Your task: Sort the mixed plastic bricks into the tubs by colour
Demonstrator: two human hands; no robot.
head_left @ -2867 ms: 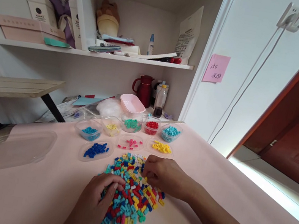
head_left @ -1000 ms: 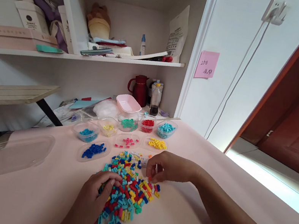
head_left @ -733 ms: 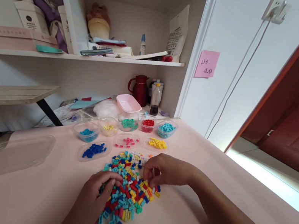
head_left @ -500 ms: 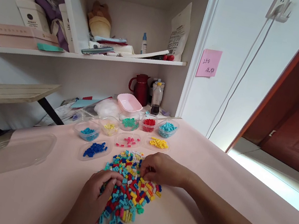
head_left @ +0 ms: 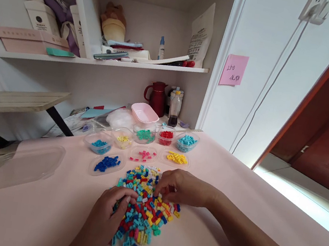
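Observation:
A heap of small multicoloured toy building bricks is spread on the pink tabletop in front of me. My left hand rests at the heap's left edge, fingers curled and thumb tip close to the forefinger; whatever they may hold is hidden. At the upper right of the heap, my right hand points its fingers down among the bricks, thumb and forefinger slightly apart. Behind the heap are clear trays with dark blue bricks, pink bricks and yellow bricks.
Farther back, clear tubs hold blue bricks, pale yellow bricks, green bricks, red bricks and light blue bricks. A clear lid lies left. Behind stand a pink basin, red jug and bottle.
My right thumb and forefinger have parted a little over the heap. My left hand keeps its place on the bricks. The whole view has shifted slightly.

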